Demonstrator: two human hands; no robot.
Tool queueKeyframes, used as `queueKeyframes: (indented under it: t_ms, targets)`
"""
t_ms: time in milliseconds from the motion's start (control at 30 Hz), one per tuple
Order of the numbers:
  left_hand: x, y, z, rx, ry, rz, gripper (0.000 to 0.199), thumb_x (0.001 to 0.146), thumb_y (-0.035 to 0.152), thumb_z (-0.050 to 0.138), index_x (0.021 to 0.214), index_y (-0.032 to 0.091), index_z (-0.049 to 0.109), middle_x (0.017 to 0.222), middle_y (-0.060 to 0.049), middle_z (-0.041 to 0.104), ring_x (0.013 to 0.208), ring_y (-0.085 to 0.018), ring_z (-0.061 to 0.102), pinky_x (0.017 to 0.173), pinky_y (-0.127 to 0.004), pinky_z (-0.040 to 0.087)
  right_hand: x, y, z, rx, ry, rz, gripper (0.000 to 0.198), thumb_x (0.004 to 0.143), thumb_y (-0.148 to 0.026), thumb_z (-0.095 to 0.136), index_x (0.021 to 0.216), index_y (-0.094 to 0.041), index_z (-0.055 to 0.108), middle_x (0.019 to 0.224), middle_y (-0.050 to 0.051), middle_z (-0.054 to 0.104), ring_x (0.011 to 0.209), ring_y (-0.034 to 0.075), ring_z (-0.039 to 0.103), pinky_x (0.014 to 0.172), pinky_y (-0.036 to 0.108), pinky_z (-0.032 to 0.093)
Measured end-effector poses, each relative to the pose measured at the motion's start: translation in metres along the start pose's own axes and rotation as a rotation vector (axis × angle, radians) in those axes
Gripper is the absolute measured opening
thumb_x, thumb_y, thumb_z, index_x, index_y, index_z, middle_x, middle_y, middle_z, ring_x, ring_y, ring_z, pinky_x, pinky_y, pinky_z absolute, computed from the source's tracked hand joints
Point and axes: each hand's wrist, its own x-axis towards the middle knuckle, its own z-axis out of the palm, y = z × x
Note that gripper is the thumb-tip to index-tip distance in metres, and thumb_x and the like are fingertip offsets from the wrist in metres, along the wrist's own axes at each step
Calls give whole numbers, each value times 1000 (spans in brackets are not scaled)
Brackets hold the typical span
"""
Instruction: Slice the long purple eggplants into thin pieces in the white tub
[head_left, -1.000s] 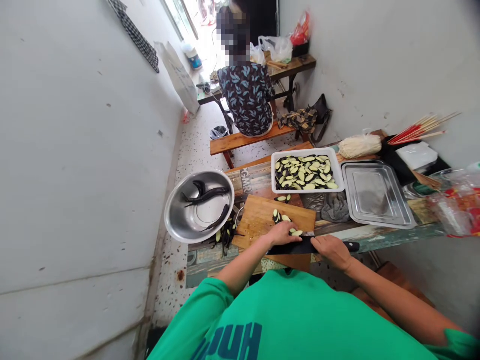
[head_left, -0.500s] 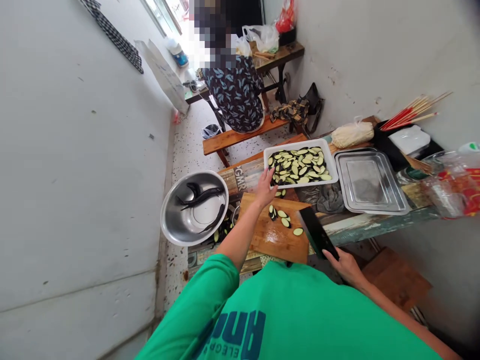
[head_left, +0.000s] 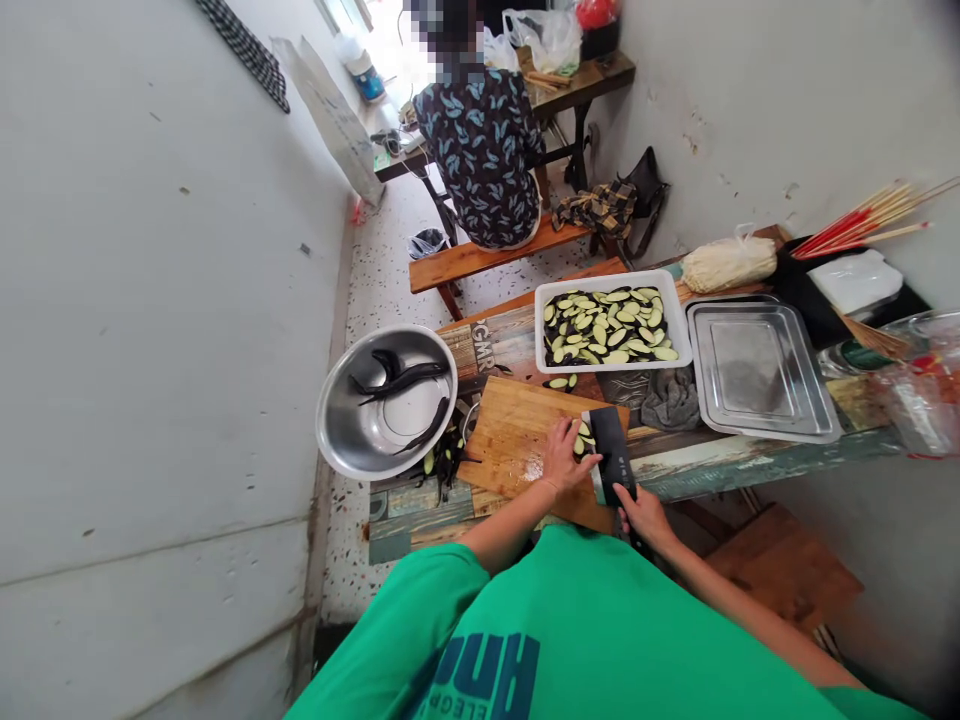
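Observation:
On the wooden cutting board (head_left: pixel 517 425), my left hand (head_left: pixel 566 458) lies with its fingers apart, touching a few eggplant slices (head_left: pixel 583 440) at the cleaver's edge. My right hand (head_left: pixel 646 517) is closed round the handle of a black-bladed cleaver (head_left: pixel 611 450), whose blade lies low over the board's right side. Beyond the board, a white tray (head_left: pixel 540 325) holds many eggplant slices. A few more slices (head_left: pixel 559 383) sit between board and tray. Left of the board, a steel bowl (head_left: pixel 330 440) contains several whole dark eggplants (head_left: pixel 409 380).
Eggplant trimmings (head_left: pixel 448 455) lie between bowl and board. A grey cloth (head_left: pixel 670 400) and a metal tray (head_left: pixel 757 365) are right of the board, with skewers (head_left: pixel 855 225) farther off. Someone in a patterned shirt (head_left: pixel 480 160) sits on a bench (head_left: pixel 465 268) ahead.
My left hand has come back from the white tray to the board's slices. The cleaver has shifted left onto the board, beside those slices. The view has shifted slightly.

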Motion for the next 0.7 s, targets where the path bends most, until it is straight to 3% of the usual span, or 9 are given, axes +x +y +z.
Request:
queueKeyframes:
  t_ms: [100,200,300,400,500,600,700]
  targets:
    - [-8,13,15,-65,41,-110,62,89,42,54,143,16,40,150,-18,34,141,-30,29,116,-50,28,3,-30,20,18,-43,-17,46,77,-66,36,60,-24,43,41,-2,50,40,14,53,45,26,41]
    - [-10,21,15,-129,139,-223,50,92,33,47,139,19,44,149,-16,36,140,-29,32,115,-51,31,-2,-49,31,15,-84,-40,44,76,-66,35,60,-25,41,42,-2,50,39,15,52,43,27,40]
    - [5,35,-8,-199,266,-123,49,89,37,53,135,21,49,144,-14,41,137,-28,37,114,-50,34,-10,-68,22,-64,-35,-119,44,77,-66,34,61,-26,44,43,0,53,40,17,54,45,29,41]
    - [51,62,-40,-248,424,111,50,88,43,57,132,22,51,143,-13,42,135,-28,39,114,-47,36,-8,-107,-10,-178,132,-236,44,78,-66,36,64,-26,48,47,3,58,44,20,56,47,31,41]
    - [126,90,-66,-268,531,245,46,92,40,51,134,21,48,144,-12,42,136,-23,39,116,-41,34,2,-166,-49,-320,354,-370,39,79,-60,40,68,-25,51,50,5,59,49,21,57,52,32,40]
    - [198,102,-77,-200,518,187,40,95,34,46,132,19,51,147,-11,40,138,-22,35,116,-40,33,10,-209,-85,-449,503,-365,37,82,-54,39,63,-25,52,53,7,60,53,22,57,56,35,39]
    - [229,88,-82,-40,421,-21,40,86,32,62,125,24,59,151,-11,35,143,-31,24,115,-57,25,16,-202,-113,-500,595,-342,39,86,-51,36,61,-26,54,57,10,63,54,22,59,58,36,41]
